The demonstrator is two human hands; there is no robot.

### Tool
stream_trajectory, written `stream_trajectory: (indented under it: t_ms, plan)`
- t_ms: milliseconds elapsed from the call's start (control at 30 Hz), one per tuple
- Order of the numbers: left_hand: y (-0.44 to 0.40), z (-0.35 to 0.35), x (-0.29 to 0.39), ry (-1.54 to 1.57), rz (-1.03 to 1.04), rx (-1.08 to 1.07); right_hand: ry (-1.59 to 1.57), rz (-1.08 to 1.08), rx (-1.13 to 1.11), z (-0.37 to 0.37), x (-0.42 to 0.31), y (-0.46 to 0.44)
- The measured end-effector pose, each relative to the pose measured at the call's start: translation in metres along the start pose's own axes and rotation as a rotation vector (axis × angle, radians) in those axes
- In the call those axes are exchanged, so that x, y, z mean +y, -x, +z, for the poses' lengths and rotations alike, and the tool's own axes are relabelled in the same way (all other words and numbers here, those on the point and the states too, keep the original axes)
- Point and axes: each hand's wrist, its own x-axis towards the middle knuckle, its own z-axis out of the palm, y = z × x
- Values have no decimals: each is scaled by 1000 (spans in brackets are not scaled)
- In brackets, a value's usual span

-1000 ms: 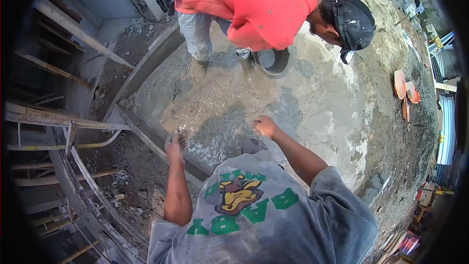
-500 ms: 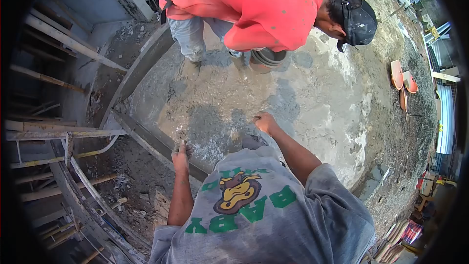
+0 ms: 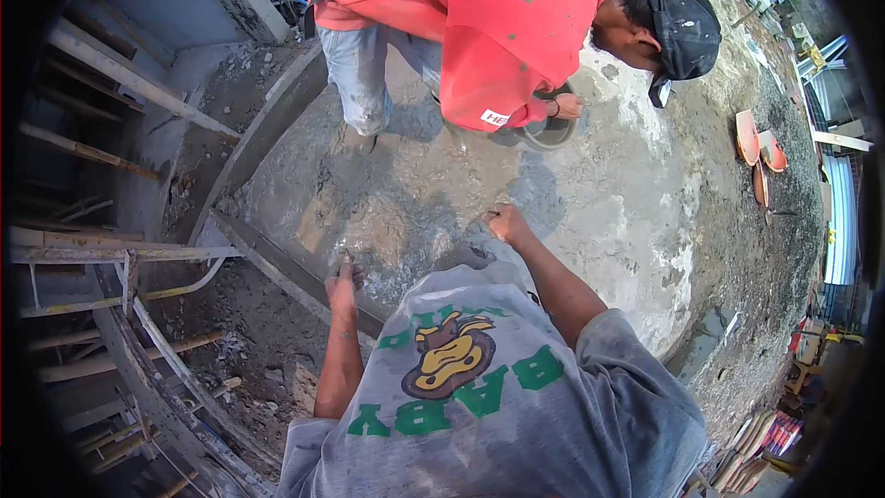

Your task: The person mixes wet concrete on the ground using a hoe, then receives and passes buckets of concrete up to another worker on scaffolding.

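My left hand (image 3: 341, 290) is low over the wet concrete (image 3: 406, 184), near the inner side of the form edge (image 3: 286, 263). Its muddy fingers look curled together, and what they hold, if anything, I cannot make out. My right hand (image 3: 503, 223) is closed in a fist above the grey mix, farther forward and to the right. Whatever is inside that fist is hidden. Opposite me a co-worker in a red top (image 3: 516, 18) bends over with feet in the concrete. That person's hand (image 3: 568, 107) is at the rim of a grey bucket (image 3: 553, 134).
A curved form wall (image 3: 249, 143) bounds the pour on the left. Beyond it are timber poles (image 3: 138, 74) and a metal frame (image 3: 175, 254). Orange shovel blades (image 3: 749, 138) lie on gravel at the right, with metal sheets (image 3: 840, 221) behind.
The co-worker's arm has swung out to the right, and the bucket has shifted right and nearer me, its opening now showing. My hands have barely moved.
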Motion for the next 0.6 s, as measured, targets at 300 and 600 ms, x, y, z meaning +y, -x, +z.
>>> stream_trajectory:
  t_ms: [300,600]
  plan:
    - [5,-11,0,-32,35,-65,-14,68,0,0,-2,12]
    - [13,-19,-5,1,12,-78,35,20,-86,14,-11,19]
